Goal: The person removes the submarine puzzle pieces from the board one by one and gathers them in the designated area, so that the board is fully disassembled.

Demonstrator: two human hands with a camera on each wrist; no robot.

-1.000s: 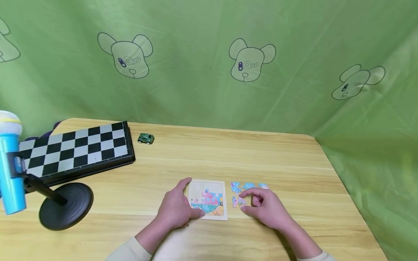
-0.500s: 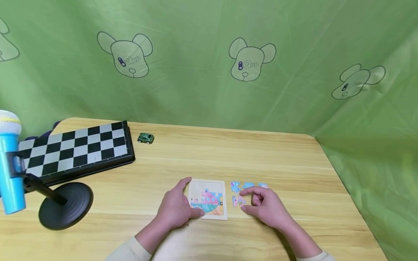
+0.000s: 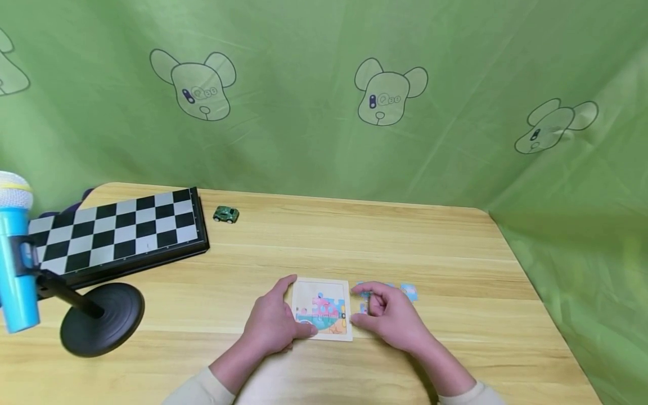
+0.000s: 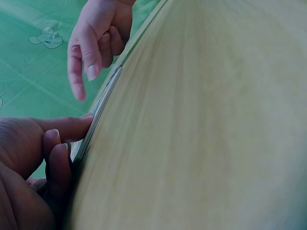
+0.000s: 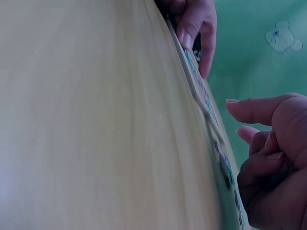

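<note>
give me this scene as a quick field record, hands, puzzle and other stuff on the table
left hand: rests on the left edge of the puzzle board, thumb on its near edge
right hand: over the loose pieces right of the board, fingers curled; what it holds cannot be told
board: partly filled, flat on the table
chessboard: far left
toy car: beside the chessboard
microphone: blue, on a black stand, left edge
backdrop: green cloth with bear prints
</note>
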